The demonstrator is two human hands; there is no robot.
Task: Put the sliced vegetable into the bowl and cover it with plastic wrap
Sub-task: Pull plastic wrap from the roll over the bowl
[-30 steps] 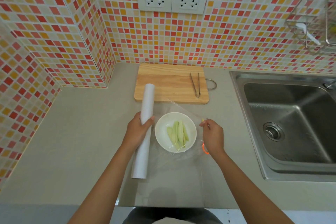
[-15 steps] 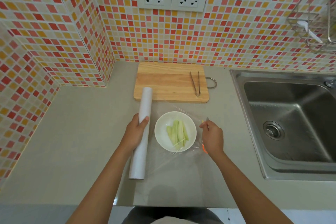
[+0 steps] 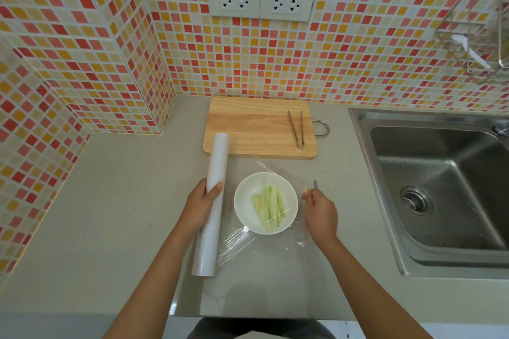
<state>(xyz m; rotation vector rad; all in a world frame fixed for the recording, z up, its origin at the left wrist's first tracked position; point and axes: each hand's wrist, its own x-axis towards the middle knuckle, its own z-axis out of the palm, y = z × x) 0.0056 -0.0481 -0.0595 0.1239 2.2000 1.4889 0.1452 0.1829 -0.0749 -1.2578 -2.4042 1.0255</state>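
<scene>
Walls: mosaic tiles (image 3: 358, 44) in red, orange, yellow and cream, with a jutting corner at the left.
Sockets: two white double outlets (image 3: 261, 2) side by side above the desk's far edge.
Desk: plain beige surface (image 3: 104, 201).
Sink: steel basin (image 3: 440, 187) set into the right side.
Rack: wire shelf (image 3: 473, 44) on the wall, upper right.

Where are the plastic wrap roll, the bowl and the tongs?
plastic wrap roll (image 3: 214, 190): head view, upper part of the white tube, just above the left hand's grip.
bowl (image 3: 242, 201): head view, bare white inside near its left rim.
tongs (image 3: 295, 127): head view, left metal arm, lying on the cutting board.
</scene>
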